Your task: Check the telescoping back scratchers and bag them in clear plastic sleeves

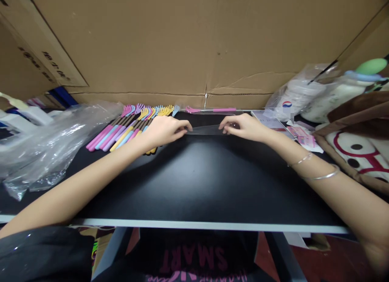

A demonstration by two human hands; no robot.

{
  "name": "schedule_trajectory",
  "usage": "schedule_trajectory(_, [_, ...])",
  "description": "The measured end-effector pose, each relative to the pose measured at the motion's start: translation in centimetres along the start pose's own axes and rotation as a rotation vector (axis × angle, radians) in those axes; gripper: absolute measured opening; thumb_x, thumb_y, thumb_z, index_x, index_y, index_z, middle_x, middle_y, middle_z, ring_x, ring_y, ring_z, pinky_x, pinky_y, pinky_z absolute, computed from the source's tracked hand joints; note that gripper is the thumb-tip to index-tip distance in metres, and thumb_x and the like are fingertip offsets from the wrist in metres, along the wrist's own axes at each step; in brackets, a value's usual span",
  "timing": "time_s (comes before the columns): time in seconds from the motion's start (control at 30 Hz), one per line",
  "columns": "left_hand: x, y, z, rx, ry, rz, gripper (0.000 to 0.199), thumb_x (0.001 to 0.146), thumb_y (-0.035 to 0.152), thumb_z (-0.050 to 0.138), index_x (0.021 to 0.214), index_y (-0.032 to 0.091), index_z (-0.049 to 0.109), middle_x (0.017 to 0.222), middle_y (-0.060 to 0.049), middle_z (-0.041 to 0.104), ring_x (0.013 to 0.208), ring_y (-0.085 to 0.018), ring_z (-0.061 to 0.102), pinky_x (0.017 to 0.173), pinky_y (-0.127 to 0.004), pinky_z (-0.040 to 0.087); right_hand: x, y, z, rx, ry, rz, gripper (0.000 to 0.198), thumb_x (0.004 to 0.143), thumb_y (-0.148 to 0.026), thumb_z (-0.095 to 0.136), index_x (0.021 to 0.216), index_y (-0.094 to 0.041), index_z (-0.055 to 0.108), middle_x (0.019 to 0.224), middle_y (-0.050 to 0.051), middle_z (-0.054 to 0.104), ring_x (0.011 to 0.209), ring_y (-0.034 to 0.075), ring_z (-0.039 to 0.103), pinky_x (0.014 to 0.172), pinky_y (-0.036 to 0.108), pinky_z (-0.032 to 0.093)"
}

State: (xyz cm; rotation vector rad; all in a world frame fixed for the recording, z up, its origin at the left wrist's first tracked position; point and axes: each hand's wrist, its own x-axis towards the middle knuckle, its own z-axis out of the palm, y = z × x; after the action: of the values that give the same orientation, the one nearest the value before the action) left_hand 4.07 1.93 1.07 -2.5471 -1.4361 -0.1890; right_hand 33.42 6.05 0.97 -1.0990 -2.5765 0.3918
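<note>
A narrow clear plastic sleeve (204,130) stretches between my two hands, just above the black tabletop. My left hand (167,129) pinches its left end between thumb and fingers. At the other end, the curled fingers of my right hand (243,126) grip the plastic. Left of my left hand lies a row of back scratchers (117,132) in pink, blue, purple and yellow, their claw-shaped heads toward the back; my left hand and forearm hide some of them. A single pink back scratcher (223,110) lies crosswise along the back edge, beyond the sleeve.
Crumpled clear plastic bags (57,136) cover the left side of the black table (194,184). A cardboard wall (182,43) closes off the back. To the right are a bagged white cup (300,97), pink printed papers (304,137) and a brown bag with a cartoon face (358,144).
</note>
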Motion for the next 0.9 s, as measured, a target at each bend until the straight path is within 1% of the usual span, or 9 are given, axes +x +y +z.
schedule_trajectory(0.1, [0.2,-1.6,-0.1,-0.126,-0.001,-0.004,0.026,0.093,0.037,0.048,0.110,0.034,0.067,0.093,0.007,0.076,0.082,-0.013,0.069,0.065,-0.020,0.038,0.0,0.9,-1.0,0.262,-0.030,0.048,0.021,0.083,-0.034,0.059,0.093,-0.018,0.066,0.079,0.004,0.073,0.068,0.016,0.069,0.066,0.030,0.054])
schedule_trajectory(0.23, [0.3,-3.4,-0.3,-0.317,-0.053,0.010,0.028,0.090,0.043,0.049,0.104,0.029,0.069,0.082,0.006,0.076,0.076,-0.013,0.069,0.065,-0.020,0.041,-0.1,1.6,-1.8,0.458,-0.073,0.141,0.028,0.077,-0.044,0.069,0.090,-0.019,0.068,0.072,0.003,0.072,0.062,0.016,0.067,0.061,0.031,0.055])
schedule_trajectory(0.37, [0.5,-4.5,-0.6,-0.618,-0.109,0.070,0.031,0.087,0.044,0.053,0.099,0.019,0.067,0.073,0.001,0.073,0.070,-0.013,0.069,0.072,-0.023,0.048,-0.3,2.1,-2.5,0.558,-0.102,0.192,0.032,0.074,-0.048,0.073,0.090,-0.021,0.069,0.070,0.002,0.072,0.060,0.015,0.066,0.061,0.032,0.054])
schedule_trajectory(0.47, [0.6,-5.0,-0.5,-0.800,-0.137,0.112,0.030,0.086,0.042,0.056,0.099,0.016,0.066,0.075,-0.001,0.072,0.070,-0.013,0.068,0.073,-0.025,0.052,-0.6,2.6,-2.8,0.582,-0.115,0.206,0.033,0.074,-0.048,0.074,0.092,-0.020,0.069,0.072,0.003,0.073,0.061,0.016,0.067,0.061,0.032,0.054])
schedule_trajectory(0.57, [0.7,-5.3,-0.3,-0.905,-0.160,0.120,0.027,0.086,0.038,0.059,0.100,0.016,0.064,0.079,-0.002,0.072,0.071,-0.013,0.069,0.073,-0.026,0.055,-0.8,3.0,-3.0,0.580,-0.126,0.199,0.035,0.075,-0.047,0.074,0.097,-0.020,0.068,0.075,0.004,0.073,0.062,0.016,0.068,0.062,0.033,0.055])
schedule_trajectory(0.67, [0.7,-5.6,-0.4,-0.942,-0.130,0.090,0.023,0.085,0.035,0.062,0.098,0.016,0.064,0.080,-0.003,0.072,0.071,-0.012,0.068,0.074,-0.026,0.055,-0.8,3.1,-3.0,0.568,-0.120,0.187,0.033,0.076,-0.046,0.073,0.096,-0.020,0.068,0.075,0.003,0.073,0.063,0.016,0.068,0.062,0.033,0.055])
schedule_trajectory(0.77, [0.7,-5.6,-0.7,-0.983,-0.030,0.024,0.022,0.083,0.035,0.064,0.093,0.016,0.064,0.078,-0.003,0.070,0.072,-0.013,0.067,0.074,-0.027,0.054,-0.7,2.7,-2.8,0.565,-0.101,0.186,0.029,0.077,-0.048,0.072,0.087,-0.021,0.065,0.072,0.003,0.072,0.063,0.017,0.068,0.062,0.033,0.054])
schedule_trajectory(0.83, [0.6,-5.5,-0.9,-1.043,0.032,-0.030,0.022,0.083,0.037,0.064,0.089,0.016,0.061,0.077,-0.003,0.068,0.071,-0.013,0.066,0.070,-0.026,0.054,-0.7,2.3,-2.7,0.568,-0.093,0.190,0.030,0.078,-0.049,0.071,0.087,-0.021,0.063,0.073,0.003,0.072,0.065,0.017,0.068,0.062,0.033,0.054])
schedule_trajectory(0.9, [0.6,-5.4,-1.1,-1.099,0.058,-0.076,0.022,0.083,0.038,0.064,0.088,0.016,0.058,0.078,-0.002,0.067,0.067,-0.013,0.066,0.064,-0.025,0.053,-0.7,1.9,-2.6,0.570,-0.088,0.197,0.033,0.078,-0.050,0.070,0.092,-0.022,0.061,0.075,0.003,0.072,0.065,0.018,0.069,0.061,0.034,0.054])
